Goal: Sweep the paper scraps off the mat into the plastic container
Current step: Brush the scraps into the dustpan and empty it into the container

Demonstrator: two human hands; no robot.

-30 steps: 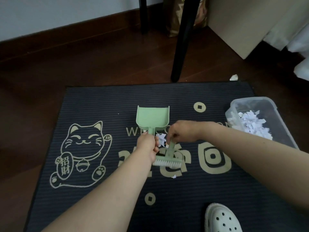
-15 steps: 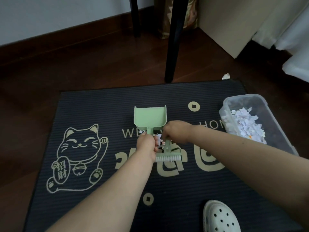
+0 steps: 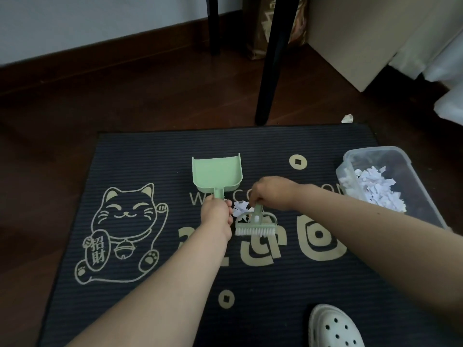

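Observation:
A dark mat (image 3: pixel 155 156) with a gold cat drawing covers the floor. My left hand (image 3: pixel 216 212) grips the handle of a green dustpan (image 3: pixel 216 175), whose empty scoop points away from me. My right hand (image 3: pixel 273 196) holds the handle of a green brush (image 3: pixel 255 225) with white bristles resting on the mat. A small pile of white paper scraps (image 3: pixel 241 207) lies between my two hands, just beyond the brush. A clear plastic container (image 3: pixel 350 159) with many scraps inside sits on the mat's right edge.
A black chair leg (image 3: pixel 271 71) stands on the wooden floor just beyond the mat. One crumpled scrap (image 3: pixel 347 118) lies on the floor off the mat's far right corner. A white clog (image 3: pixel 333 326) is at the near right. A beige cabinet (image 3: pixel 350 41) is at the back right.
The brush has moved a little away from me toward the scrap pile, and the lone scrap seen near it a second ago is gone from view. The dustpan stays where it was.

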